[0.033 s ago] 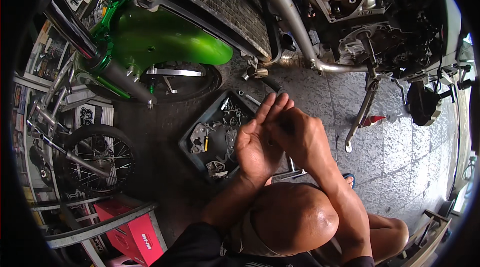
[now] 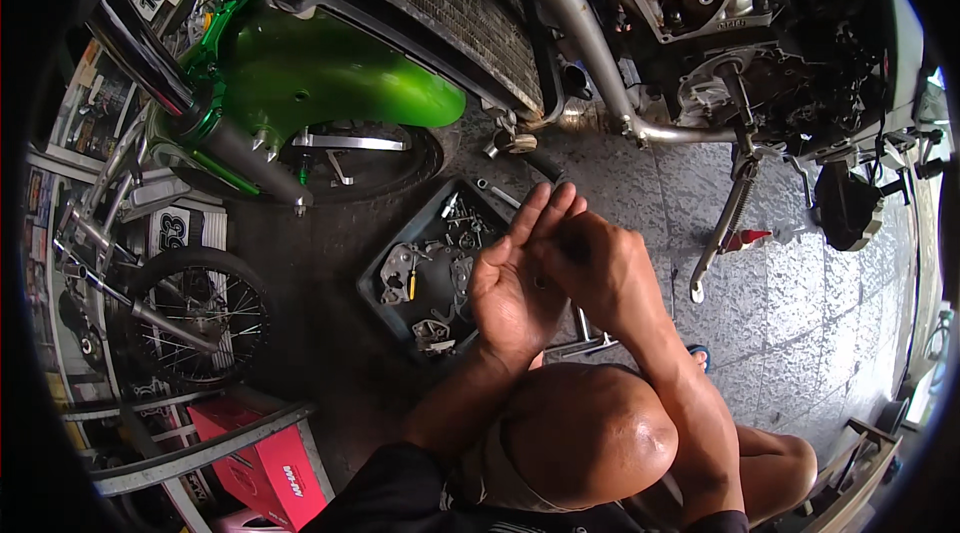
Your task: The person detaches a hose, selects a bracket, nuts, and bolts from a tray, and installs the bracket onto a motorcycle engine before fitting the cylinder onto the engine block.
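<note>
My left hand [image 2: 515, 298] is turned palm up above my knee, its fingers stretched out. Over that palm my right hand [image 2: 605, 268] bends down, fingers curled and pressed together at the left palm and fingers. Whatever the right fingertips pinch is hidden by the hand itself. A small dark round piece [image 2: 541, 283] shows on the left palm, too small to name. Just beyond and left of both hands, a dark tray [image 2: 385, 251] on the floor holds metal engine parts, among them a cover [image 2: 397, 275] with a yellow-handled screwdriver [image 2: 412, 285] lying on it.
A motorcycle with a green front fender [image 2: 330, 73], a radiator [image 2: 450, 18] and an opened engine [image 2: 690, 8] fills the far side. Its kickstand [image 2: 715, 243] reaches down at right. A spoked wheel [image 2: 200, 318] and a red box [image 2: 265, 468] stand left. Metal tools [image 2: 582, 345] lie below my hands.
</note>
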A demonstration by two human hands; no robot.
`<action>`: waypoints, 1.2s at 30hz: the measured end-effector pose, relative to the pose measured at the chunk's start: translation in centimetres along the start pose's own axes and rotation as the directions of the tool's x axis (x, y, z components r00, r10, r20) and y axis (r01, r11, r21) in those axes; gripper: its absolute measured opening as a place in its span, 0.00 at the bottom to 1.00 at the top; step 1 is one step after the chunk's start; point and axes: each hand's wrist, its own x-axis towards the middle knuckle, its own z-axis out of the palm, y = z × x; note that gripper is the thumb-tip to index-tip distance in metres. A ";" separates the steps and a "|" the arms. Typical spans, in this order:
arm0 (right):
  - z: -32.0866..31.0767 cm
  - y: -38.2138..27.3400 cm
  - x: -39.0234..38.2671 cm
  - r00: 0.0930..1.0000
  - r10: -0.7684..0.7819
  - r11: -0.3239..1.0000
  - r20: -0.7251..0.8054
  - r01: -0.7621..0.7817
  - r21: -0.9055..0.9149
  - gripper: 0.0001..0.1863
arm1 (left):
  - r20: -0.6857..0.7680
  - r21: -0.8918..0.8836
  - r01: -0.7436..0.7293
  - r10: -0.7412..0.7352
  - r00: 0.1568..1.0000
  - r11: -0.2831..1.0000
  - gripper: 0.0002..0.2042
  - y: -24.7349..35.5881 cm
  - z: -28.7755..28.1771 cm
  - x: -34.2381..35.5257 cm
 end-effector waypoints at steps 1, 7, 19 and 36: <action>-0.1 0.4 0.2 0.999 -0.026 0.998 0.023 0.025 0.059 0.17 | -0.004 -0.021 0.001 -0.001 1.000 1.000 0.30 0.0 -0.1 0.1; 0.1 2.1 0.8 0.991 0.084 0.828 0.100 -0.126 0.546 0.15 | 0.015 -0.098 -0.005 0.006 1.000 0.995 0.30 0.2 -0.6 0.4; -0.2 2.0 -1.8 0.996 -0.041 0.851 0.083 -0.009 0.526 0.14 | 0.039 -0.159 0.020 -0.014 0.999 0.987 0.32 0.9 -0.5 -0.1; 3.5 8.6 -0.3 0.970 0.108 0.400 0.219 -0.244 0.883 0.11 | -0.306 0.213 0.190 -0.119 0.944 0.959 0.12 6.0 -32.3 2.6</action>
